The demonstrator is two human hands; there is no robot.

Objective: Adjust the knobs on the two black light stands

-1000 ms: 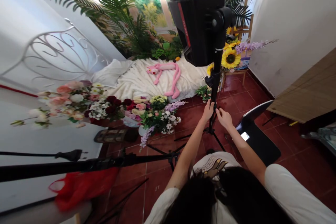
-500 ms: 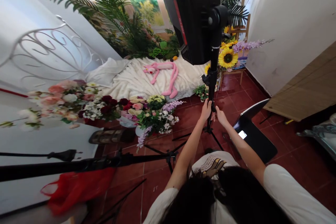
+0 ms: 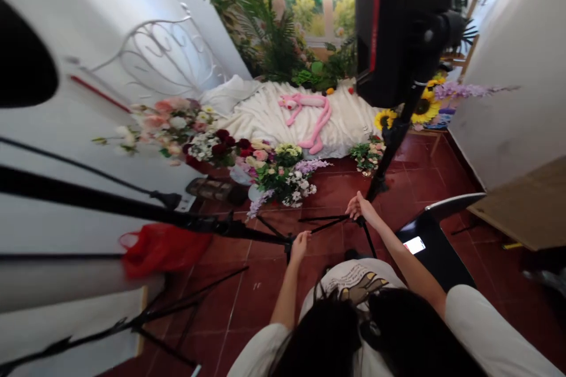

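My right hand (image 3: 361, 208) is open, fingers stretched to the left, just beside the lower pole of a black light stand (image 3: 389, 156). It does not grip the pole. A large black studio light (image 3: 400, 41) with a red stripe sits on top of that stand. My left hand (image 3: 301, 244) is in front of my body, its fingers loosely bent with nothing visible in them. Close to its left is the lower end of another black stand (image 3: 260, 234), whose pole runs in from the left edge; whether they touch is unclear.
Artificial flowers (image 3: 265, 168) stand before a bed with a cream blanket (image 3: 254, 115) and a pink plush toy (image 3: 325, 121). At right a black chair (image 3: 446, 256) carries a phone (image 3: 414, 245). A red bag (image 3: 161, 247) and more tripod legs (image 3: 172, 309) are at left.
Both hands have come off the right stand's pole. My left hand moved left and down; my right hand stays close to the pole. The view has turned left, and the right stand now appears tilted.
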